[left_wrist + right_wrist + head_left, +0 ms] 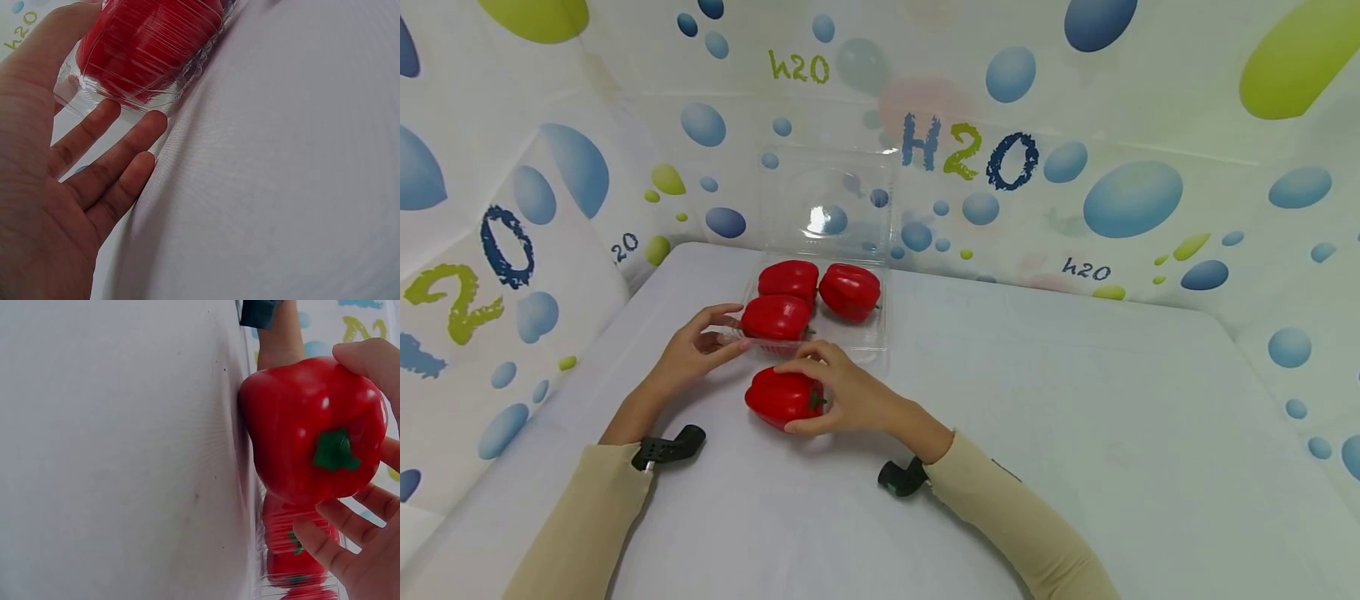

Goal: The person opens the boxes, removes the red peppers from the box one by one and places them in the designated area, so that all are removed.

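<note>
A glossy red bell pepper [781, 398] with a green stem lies on its side on the white table in front of an open clear plastic container [865, 335]. My right hand [842, 392] grips this pepper from the right, thumb on the near side and fingers over the far side. The right wrist view shows the stem end of the pepper [312, 425] between thumb and fingers. My left hand [700, 340] holds the container's left front corner, its fingertips at the plastic wall. Inside the container sit three more red peppers [850, 292], one [150, 50] close to the left hand.
The container's transparent lid [827, 200] stands raised at the back against the patterned backdrop [985, 217]. White cloth covers the table [1037, 417]. Black wrist cameras [670, 446] are strapped at both sleeves.
</note>
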`<state>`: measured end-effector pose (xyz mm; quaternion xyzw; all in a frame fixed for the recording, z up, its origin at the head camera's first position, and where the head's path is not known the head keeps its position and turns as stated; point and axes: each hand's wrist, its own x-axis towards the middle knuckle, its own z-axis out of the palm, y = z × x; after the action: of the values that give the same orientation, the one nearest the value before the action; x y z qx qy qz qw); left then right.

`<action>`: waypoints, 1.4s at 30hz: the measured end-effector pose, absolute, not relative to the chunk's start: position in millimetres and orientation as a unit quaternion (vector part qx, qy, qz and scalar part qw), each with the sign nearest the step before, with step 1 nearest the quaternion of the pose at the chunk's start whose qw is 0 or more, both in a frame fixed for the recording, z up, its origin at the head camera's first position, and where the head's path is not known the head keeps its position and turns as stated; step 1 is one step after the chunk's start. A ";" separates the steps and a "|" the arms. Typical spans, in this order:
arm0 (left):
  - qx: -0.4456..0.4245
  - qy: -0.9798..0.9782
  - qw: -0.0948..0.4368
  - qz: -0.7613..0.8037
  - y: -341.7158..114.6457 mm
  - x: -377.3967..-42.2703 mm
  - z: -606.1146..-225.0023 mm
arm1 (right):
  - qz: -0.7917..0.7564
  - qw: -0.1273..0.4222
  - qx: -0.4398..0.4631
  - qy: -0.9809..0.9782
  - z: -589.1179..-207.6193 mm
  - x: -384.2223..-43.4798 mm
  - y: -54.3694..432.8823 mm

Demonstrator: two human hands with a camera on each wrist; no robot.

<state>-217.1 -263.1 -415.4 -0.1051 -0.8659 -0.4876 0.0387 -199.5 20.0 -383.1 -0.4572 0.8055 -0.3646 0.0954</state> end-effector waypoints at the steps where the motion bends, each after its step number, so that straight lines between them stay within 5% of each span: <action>1: -0.104 -0.865 0.038 -0.488 -263.3 -217.2 -415.5 | -0.363 0.095 -0.458 0.806 -383.2 -199.5 20.0; 42: -0.100 -0.867 0.027 -0.488 -266.7 -220.7 -418.1 | -0.386 0.111 -0.483 0.778 -382.4 -201.4 20.2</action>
<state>-220.7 -266.7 -418.1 -0.1004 -0.8668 -0.4877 0.0271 -201.4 20.2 -382.4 -0.4829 0.7784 -0.3855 0.1110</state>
